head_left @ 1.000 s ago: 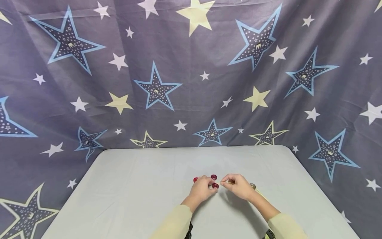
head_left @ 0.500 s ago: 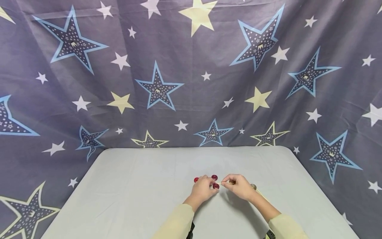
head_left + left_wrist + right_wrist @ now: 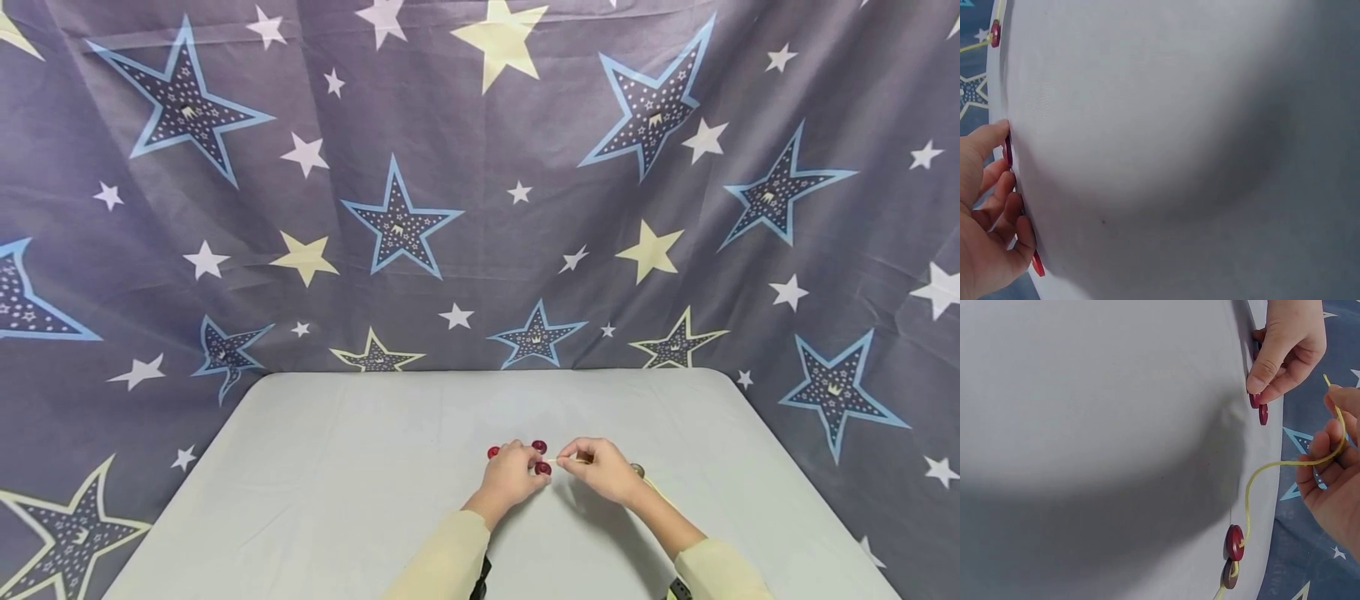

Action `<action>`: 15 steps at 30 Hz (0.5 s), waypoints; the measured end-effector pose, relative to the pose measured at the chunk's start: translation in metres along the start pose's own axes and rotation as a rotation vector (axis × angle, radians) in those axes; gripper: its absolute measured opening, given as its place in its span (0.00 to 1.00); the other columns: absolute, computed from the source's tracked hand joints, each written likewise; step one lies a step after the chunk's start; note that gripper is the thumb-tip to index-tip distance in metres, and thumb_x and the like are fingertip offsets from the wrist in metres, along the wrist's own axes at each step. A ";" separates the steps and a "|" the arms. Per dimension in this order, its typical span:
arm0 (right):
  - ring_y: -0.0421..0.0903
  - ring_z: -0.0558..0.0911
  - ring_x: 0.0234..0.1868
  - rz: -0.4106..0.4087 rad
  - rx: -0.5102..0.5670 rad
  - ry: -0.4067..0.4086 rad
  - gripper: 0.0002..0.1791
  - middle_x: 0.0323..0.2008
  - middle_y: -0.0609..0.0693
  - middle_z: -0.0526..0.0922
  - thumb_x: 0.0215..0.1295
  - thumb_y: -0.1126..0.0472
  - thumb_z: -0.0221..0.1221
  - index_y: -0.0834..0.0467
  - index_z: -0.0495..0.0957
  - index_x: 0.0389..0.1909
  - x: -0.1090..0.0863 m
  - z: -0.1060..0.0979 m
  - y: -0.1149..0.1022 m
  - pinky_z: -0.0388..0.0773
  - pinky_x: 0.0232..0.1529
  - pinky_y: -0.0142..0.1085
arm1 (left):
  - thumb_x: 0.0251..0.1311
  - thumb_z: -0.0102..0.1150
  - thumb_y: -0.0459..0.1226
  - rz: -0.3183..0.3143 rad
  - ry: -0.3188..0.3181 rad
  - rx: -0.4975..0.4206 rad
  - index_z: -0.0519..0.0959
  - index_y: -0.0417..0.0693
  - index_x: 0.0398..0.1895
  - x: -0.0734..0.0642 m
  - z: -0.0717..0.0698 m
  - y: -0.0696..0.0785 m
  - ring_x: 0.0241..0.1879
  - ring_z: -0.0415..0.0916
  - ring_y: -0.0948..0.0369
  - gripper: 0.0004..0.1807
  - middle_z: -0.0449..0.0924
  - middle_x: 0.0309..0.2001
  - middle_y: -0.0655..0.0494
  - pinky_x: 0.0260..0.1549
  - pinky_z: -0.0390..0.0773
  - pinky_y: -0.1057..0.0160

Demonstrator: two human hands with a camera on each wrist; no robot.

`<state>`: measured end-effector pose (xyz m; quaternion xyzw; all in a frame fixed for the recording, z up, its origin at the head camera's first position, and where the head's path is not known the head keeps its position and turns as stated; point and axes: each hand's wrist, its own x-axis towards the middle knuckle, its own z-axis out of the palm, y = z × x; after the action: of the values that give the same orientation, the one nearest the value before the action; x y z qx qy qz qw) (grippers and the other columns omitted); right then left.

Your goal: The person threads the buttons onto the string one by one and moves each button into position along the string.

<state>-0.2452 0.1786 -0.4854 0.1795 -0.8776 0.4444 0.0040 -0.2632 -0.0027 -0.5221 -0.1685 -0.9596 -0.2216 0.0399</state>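
Observation:
In the head view my left hand (image 3: 510, 477) is low over the table, thumb and fingertips at the edges of a dark red button (image 3: 543, 469). The right wrist view shows that hand's thumb and finger pinching a red button (image 3: 1255, 400), with another red button (image 3: 1264, 414) just beside it. My right hand (image 3: 602, 472) pinches a yellow cord (image 3: 1272, 464) close to its tip, which points toward the left hand. The cord runs back through a red button (image 3: 1235, 542) and a brown button (image 3: 1230, 575). The left fingers partly hide the buttons near them.
Another dark red button (image 3: 539, 447) lies beyond the left fingertips, and a bright red button (image 3: 492, 452) lies behind the left hand. The grey-white table (image 3: 337, 475) ends at a star-patterned cloth (image 3: 480, 275) hanging at the back and sides.
The head view has shifted slightly. Both hands, the cord and the buttons keep practically the same positions.

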 end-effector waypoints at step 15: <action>0.31 0.63 0.17 0.011 0.000 -0.007 0.06 0.16 0.44 0.68 0.59 0.57 0.62 0.56 0.82 0.31 -0.001 -0.002 -0.001 0.62 0.19 0.26 | 0.49 0.67 0.47 0.023 -0.022 -0.007 0.83 0.49 0.33 0.000 -0.002 0.001 0.28 0.65 0.65 0.13 0.70 0.26 0.61 0.26 0.66 0.68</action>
<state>-0.2447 0.1799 -0.4831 0.1762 -0.8786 0.4438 -0.0017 -0.2633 -0.0030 -0.5196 -0.1822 -0.9572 -0.2227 0.0311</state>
